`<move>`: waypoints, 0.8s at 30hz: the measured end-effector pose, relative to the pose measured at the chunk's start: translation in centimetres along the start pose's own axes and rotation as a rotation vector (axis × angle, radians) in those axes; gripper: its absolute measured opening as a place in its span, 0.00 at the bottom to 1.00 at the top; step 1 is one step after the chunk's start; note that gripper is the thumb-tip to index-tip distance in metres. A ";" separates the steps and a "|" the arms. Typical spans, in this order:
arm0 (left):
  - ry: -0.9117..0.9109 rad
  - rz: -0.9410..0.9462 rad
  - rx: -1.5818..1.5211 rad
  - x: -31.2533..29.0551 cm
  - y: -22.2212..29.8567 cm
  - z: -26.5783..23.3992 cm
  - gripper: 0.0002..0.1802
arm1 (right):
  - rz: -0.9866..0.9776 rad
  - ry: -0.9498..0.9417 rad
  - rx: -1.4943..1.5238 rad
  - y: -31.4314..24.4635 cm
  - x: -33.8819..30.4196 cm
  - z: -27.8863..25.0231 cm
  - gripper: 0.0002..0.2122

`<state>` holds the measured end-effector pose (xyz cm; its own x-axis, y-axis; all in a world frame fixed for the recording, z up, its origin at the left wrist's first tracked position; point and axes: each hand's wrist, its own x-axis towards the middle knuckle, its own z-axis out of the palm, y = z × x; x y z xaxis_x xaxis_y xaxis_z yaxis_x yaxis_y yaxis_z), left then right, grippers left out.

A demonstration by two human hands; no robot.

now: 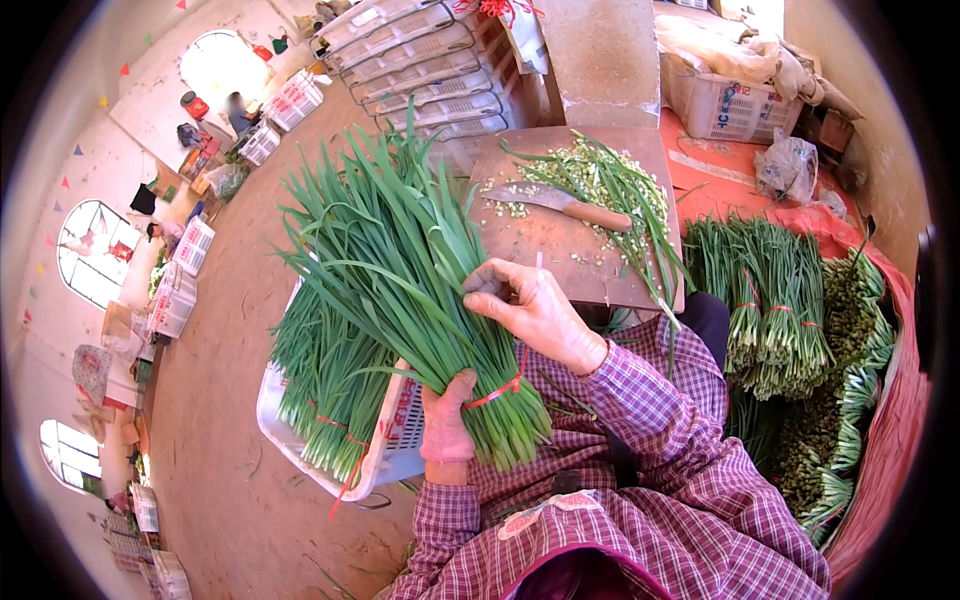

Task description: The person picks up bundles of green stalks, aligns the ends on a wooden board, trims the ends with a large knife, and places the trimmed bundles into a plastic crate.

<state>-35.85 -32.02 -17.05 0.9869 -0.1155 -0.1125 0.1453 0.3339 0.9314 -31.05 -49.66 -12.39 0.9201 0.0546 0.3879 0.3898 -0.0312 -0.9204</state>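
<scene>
A large bunch of garlic chives [400, 250], tied low with a red band [497, 390], is tilted in front of me, its pale cut ends toward my lap. My left hand [448, 420], in a pink glove, is wrapped round the bunch beside the band. Bare and bent at the wrist, my right hand [545, 310] has its thumb and fingers pinched together at the right edge of the leaves; what lies between the fingertips is too small to make out. Beyond it, a knife [560, 203] with a wooden handle lies on a brown board [510, 255] among trimmed bits and loose chives.
A white plastic basket [275, 400] with tied chive bunches stands at my left. On my right, more bunches [765, 300] lie on a red sheet [870, 470]. Stacked white crates [430, 70] rise behind the board. Far left, people sit among crates along the wall.
</scene>
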 end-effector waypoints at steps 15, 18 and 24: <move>0.020 0.027 0.031 0.2 -1.8 -1.6 0.31 | 0.073 -0.073 -0.096 0.6 -1.0 -0.2 0.09; 0.037 0.025 -0.012 0.3 -2.0 -1.7 0.31 | 0.009 -0.014 0.033 1.7 -2.0 0.6 0.09; 0.029 0.015 -0.050 0.9 -2.7 -3.1 0.29 | 0.252 -0.178 0.930 1.5 -5.6 0.5 0.10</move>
<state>-35.12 -30.15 -20.71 0.9905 -0.0831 -0.1093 0.1329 0.3821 0.9145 -35.62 -49.51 -15.99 0.9234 0.3062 0.2315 -0.0732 0.7325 -0.6768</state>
